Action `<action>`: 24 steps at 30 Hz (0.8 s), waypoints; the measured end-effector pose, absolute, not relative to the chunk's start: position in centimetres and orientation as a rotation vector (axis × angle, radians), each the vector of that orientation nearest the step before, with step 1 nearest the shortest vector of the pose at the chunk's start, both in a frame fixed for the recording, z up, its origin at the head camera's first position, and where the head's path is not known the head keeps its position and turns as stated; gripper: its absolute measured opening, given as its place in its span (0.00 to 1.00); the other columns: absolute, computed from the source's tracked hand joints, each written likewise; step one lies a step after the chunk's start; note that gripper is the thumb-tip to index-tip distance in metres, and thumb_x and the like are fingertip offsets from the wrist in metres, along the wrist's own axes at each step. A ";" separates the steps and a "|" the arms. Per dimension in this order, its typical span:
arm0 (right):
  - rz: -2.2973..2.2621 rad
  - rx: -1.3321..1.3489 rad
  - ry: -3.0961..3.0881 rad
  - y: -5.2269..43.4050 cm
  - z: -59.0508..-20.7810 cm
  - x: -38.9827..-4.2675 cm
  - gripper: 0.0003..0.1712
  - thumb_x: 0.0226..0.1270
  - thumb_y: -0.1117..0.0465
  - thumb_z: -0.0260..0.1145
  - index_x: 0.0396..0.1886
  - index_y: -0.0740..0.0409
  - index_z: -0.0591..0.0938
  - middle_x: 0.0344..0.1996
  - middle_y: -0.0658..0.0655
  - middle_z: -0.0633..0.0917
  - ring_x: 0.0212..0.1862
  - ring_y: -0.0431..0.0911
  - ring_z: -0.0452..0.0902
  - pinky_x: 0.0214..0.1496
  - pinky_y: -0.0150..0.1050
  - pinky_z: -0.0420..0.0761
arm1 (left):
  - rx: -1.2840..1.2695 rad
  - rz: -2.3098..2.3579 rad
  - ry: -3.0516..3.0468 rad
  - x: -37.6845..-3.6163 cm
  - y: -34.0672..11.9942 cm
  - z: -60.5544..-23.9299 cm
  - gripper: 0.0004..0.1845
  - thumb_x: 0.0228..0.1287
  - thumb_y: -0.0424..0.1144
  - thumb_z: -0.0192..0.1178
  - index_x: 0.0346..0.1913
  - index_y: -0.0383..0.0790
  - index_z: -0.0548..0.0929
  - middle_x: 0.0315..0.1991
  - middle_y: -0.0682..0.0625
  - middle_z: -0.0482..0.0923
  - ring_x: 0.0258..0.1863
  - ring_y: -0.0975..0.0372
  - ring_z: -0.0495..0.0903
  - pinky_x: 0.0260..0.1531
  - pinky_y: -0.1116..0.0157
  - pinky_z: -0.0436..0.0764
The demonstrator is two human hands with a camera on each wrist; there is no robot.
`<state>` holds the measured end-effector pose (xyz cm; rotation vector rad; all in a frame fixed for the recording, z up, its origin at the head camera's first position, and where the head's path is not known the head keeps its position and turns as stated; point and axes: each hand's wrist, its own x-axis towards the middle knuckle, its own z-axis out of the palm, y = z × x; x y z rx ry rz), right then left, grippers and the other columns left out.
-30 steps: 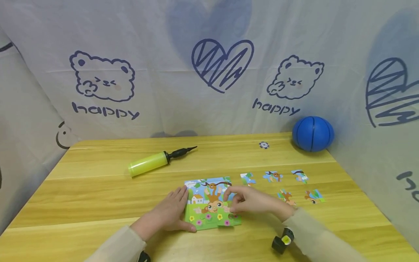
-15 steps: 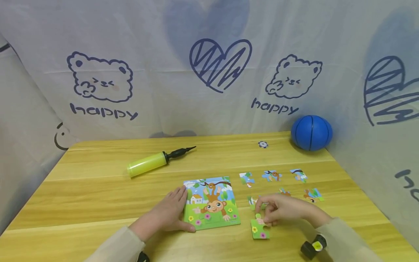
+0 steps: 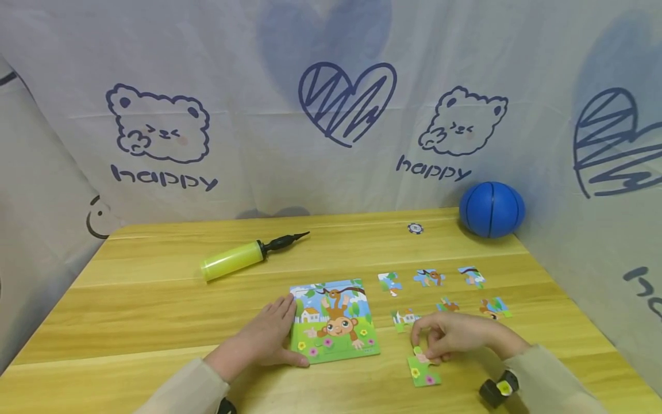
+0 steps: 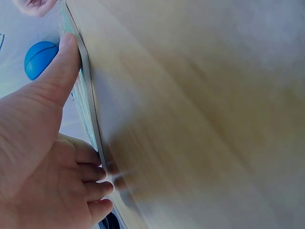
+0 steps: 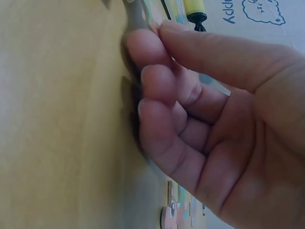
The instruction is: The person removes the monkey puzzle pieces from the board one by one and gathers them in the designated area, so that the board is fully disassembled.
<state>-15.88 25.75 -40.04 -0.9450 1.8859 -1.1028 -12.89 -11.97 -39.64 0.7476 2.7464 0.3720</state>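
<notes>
A square puzzle board (image 3: 333,330) printed with a hanging monkey, a house and flowers lies on the wooden table. My left hand (image 3: 264,333) rests against its left side, fingers at the left edge and thumb along the near corner. In the left wrist view, the thumb (image 4: 64,71) lies against the board's edge. To the right of the board, my right hand (image 3: 457,333) pinches a green puzzle piece (image 3: 421,376) with yellow and pink flowers between thumb and index finger. In the right wrist view, the fingers (image 5: 159,114) are curled and mostly hide this piece.
Several loose puzzle pieces lie in two rows beyond the right hand, among them a house piece (image 3: 405,318) and a branch piece (image 3: 472,277). Farther back are a yellow-green hand pump (image 3: 235,260), a poker chip (image 3: 416,228) and a blue ball (image 3: 492,210) near the curtain.
My right hand has carried the flower piece from over the board's lower right corner rightward onto the table area beside it. The left hand has stayed at the board's left edge.
</notes>
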 end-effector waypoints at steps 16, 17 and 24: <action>-1.049 -0.978 1.964 25.5 -39.1 -16.4 0.10 0.62 0.65 0.63 0.42 0.60 0.76 0.17 0.51 0.77 0.18 0.33 0.65 0.18 0.25 0.67 | 0.754 0.357 2.750 -12.9 -12.0 -39.6 0.60 0.44 0.68 0.60 0.66 0.22 0.53 0.68 0.30 0.45 0.67 0.42 0.46 0.65 0.49 0.48; -1.045 -0.982 1.980 25.3 -39.0 -16.4 0.10 0.61 0.64 0.64 0.42 0.60 0.76 0.18 0.49 0.76 0.18 0.33 0.65 0.18 0.25 0.67 | 0.754 0.357 2.750 -12.8 -12.0 -39.6 0.60 0.44 0.68 0.60 0.66 0.21 0.53 0.68 0.30 0.45 0.67 0.42 0.46 0.65 0.49 0.48; -1.018 -1.092 2.080 22.2 -38.4 -17.1 0.12 0.61 0.64 0.65 0.43 0.62 0.76 0.23 0.47 0.77 0.24 0.34 0.67 0.27 0.28 0.72 | 0.758 0.351 2.756 -12.8 -12.0 -39.6 0.60 0.44 0.68 0.60 0.66 0.21 0.53 0.68 0.30 0.45 0.67 0.42 0.47 0.65 0.49 0.48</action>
